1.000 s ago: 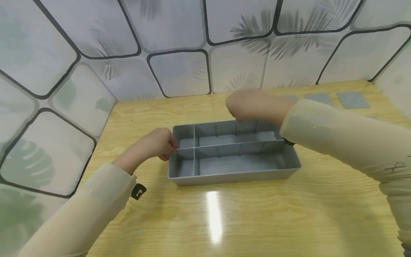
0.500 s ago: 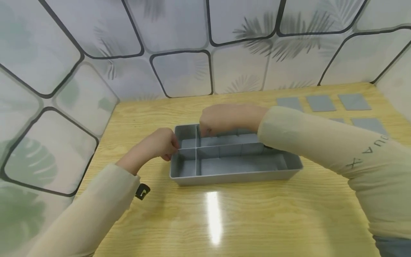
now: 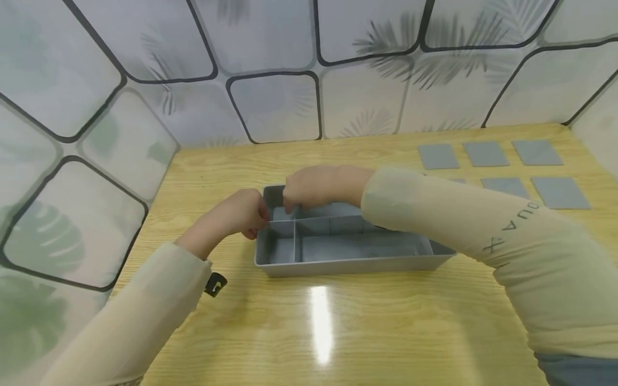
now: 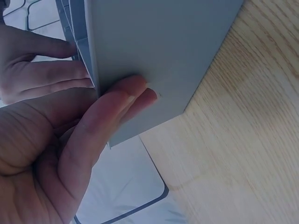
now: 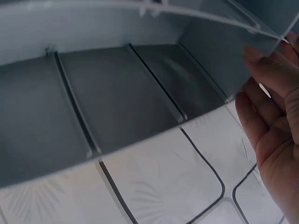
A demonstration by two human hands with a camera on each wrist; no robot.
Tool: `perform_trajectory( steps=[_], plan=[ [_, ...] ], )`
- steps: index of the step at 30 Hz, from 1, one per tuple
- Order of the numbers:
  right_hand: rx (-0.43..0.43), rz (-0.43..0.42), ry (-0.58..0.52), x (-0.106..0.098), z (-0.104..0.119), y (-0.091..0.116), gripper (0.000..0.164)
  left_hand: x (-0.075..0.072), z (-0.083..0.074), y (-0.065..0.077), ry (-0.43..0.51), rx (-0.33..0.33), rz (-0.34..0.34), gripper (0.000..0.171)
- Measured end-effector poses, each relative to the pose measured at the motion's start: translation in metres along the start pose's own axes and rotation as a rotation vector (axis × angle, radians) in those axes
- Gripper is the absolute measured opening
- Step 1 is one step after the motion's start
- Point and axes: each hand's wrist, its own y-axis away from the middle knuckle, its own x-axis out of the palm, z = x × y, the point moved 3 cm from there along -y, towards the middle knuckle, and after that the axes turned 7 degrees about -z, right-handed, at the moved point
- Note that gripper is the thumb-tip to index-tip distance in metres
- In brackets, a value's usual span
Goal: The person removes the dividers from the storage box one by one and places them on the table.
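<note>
A long grey storage box (image 3: 357, 266) with inner dividers sits on the table, split lengthwise by a middle wall (image 3: 309, 224). My left hand (image 3: 241, 215) grips its left end wall, two fingertips pressed on the outer face (image 4: 177, 56) in the left wrist view. My right hand (image 3: 314, 186) reaches into the back row near the left end. There it pinches the edge of a grey cross divider (image 5: 219, 56), thumb over the top in the right wrist view. The front-left compartment (image 3: 277, 249) lies just below. My right hand and sleeve cover part of the back row.
Several flat grey square panels (image 3: 560, 192) lie on the wooden table (image 3: 386, 332) at the back right. A patterned wall (image 3: 270, 110) stands right behind the table and along its left side.
My right hand has moved left along the back row and down to the cross divider, uncovering the grey panels. The left hand has stayed at the box's left end.
</note>
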Motion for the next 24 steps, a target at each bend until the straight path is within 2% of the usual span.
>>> perform_trajectory(
  steps=[4, 13, 24],
  plan=[
    [0.019, 0.01, 0.026, 0.005, 0.0, -0.005, 0.03, 0.001, 0.0, 0.0, 0.009, 0.013, 0.001, 0.01],
    [-0.016, -0.031, 0.06, 0.004, 0.0, -0.009, 0.022, 0.0, -0.002, 0.002, 0.023, 0.004, -0.004, 0.01],
    [0.0, -0.032, 0.083, -0.007, 0.001, -0.007, 0.02, 0.0, -0.002, 0.002, -0.006, 0.031, -0.011, 0.011]
  ],
)
